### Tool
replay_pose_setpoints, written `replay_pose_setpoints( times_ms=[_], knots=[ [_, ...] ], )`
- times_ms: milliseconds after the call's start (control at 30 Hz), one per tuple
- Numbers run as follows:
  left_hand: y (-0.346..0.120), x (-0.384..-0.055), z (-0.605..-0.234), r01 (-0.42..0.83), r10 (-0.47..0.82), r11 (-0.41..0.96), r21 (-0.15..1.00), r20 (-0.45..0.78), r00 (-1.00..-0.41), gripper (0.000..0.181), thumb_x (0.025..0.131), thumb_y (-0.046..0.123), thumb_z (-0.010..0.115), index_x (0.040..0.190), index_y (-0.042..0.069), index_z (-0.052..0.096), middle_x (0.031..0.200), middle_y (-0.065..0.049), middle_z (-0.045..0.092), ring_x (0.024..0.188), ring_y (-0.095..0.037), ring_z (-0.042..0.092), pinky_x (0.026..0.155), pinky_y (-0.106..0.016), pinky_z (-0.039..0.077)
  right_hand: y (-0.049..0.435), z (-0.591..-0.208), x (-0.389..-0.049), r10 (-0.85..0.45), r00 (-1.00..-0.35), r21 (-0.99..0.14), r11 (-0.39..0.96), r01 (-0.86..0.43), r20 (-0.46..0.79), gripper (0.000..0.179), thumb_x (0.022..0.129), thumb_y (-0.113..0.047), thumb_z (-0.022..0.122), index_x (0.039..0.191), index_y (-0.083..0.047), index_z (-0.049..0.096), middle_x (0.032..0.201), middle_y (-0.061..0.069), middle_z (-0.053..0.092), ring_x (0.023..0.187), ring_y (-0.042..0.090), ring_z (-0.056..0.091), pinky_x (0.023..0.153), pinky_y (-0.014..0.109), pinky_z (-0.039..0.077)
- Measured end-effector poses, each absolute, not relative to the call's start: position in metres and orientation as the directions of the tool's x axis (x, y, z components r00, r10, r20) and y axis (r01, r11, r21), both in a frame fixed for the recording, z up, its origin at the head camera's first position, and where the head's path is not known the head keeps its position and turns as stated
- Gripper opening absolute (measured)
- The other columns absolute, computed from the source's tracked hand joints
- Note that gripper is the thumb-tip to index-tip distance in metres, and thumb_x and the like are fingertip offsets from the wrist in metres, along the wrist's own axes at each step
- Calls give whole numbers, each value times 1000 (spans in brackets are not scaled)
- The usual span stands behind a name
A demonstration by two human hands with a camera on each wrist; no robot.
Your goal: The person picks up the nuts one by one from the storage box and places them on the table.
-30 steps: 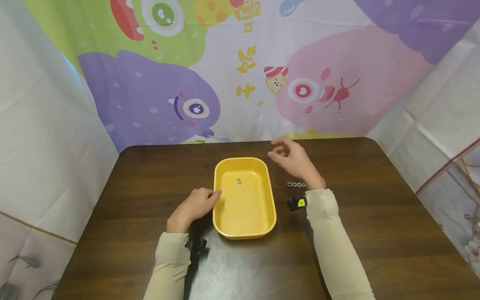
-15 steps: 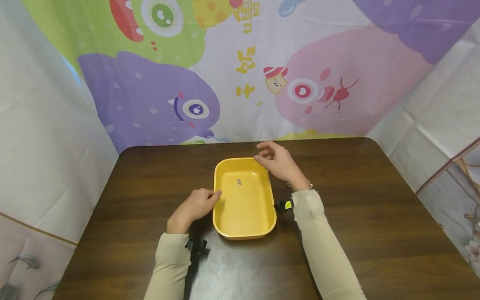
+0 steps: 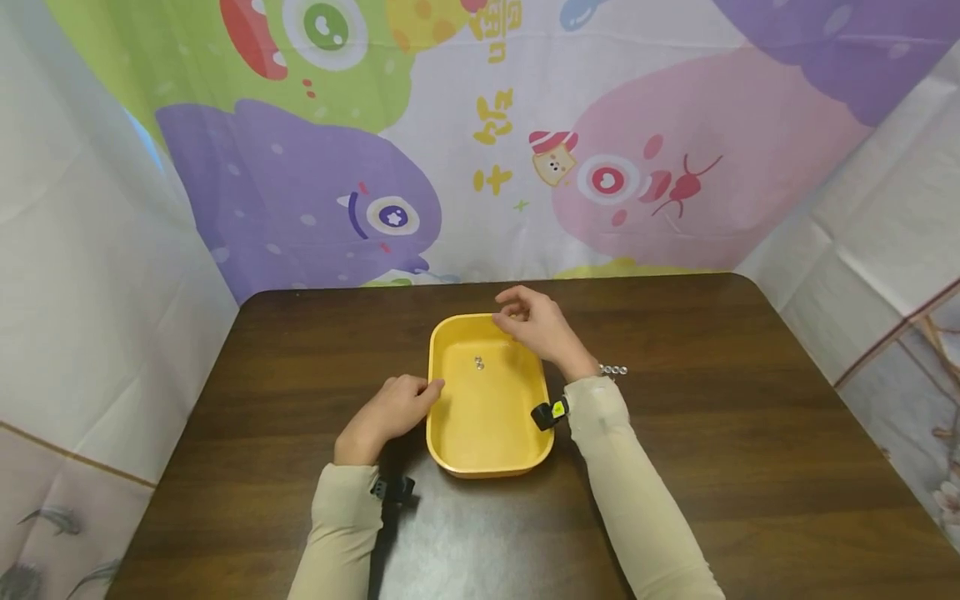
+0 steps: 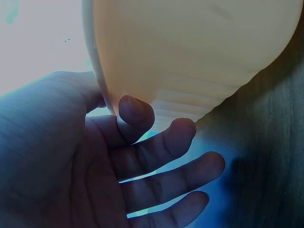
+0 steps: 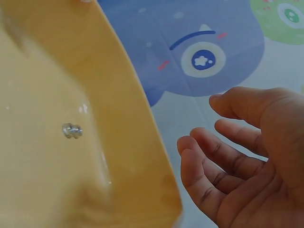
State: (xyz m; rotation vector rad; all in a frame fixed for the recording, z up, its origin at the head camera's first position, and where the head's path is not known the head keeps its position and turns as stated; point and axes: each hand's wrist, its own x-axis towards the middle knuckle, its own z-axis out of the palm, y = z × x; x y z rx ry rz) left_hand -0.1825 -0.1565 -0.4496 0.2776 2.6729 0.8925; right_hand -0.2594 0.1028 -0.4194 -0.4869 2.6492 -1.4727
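A yellow rectangular tray (image 3: 487, 417) stands on the brown table. My left hand (image 3: 393, 412) holds its left rim, thumb over the edge. In the left wrist view, the fingers (image 4: 175, 135) lie against and below the tray's outer wall. Inside, towards the far end, lie small shiny silver ring-like pieces (image 3: 479, 363), like metal nuts; they show larger as a pair of pieces (image 5: 72, 130) in the right wrist view. My right hand (image 3: 540, 329) is over the tray's far right corner, fingers loosely bent, with nothing visible between thumb and fingertips in the right wrist view.
A short row of similar silver pieces (image 3: 615, 369) lies on the table right of the tray, partly hidden behind my right wrist. Behind the table's (image 3: 720, 433) far edge hangs a cartoon-printed cloth (image 3: 322, 192).
My right hand has moved left, from beside the tray to over its far right corner. My left hand, the tray and the pieces inside stay in place.
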Motion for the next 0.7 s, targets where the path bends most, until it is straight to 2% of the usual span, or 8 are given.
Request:
replay_pose_setpoints(
  times_ms=[267,433,700],
  knots=[
    [-156,-183,-450,75,275,787,613,-239,-931,47,108,42,44,76,11,62,64,-1,44,58,-16,43,58,-29,36,94,-427,-260,-310,-949,-834,509,-213,53,31,100,-25,68,128,-13,64,115,11,70,94,32,70,78,37,56],
    [-156,-183,-451,81,276,786,612,-232,-933,47,108,41,45,74,12,60,64,0,44,58,-15,43,58,-28,36,90,-432,-261,-304,-951,-822,528,-215,54,31,100,-24,68,128,-10,66,115,11,70,94,24,68,82,38,55],
    [-158,-183,-450,112,301,772,626,-204,-932,47,107,38,45,70,12,57,63,0,43,58,-16,43,58,-29,36,82,-434,-262,-325,-945,-805,551,-219,36,31,99,-20,69,126,-7,66,111,14,70,93,27,67,85,40,54]
  ],
)
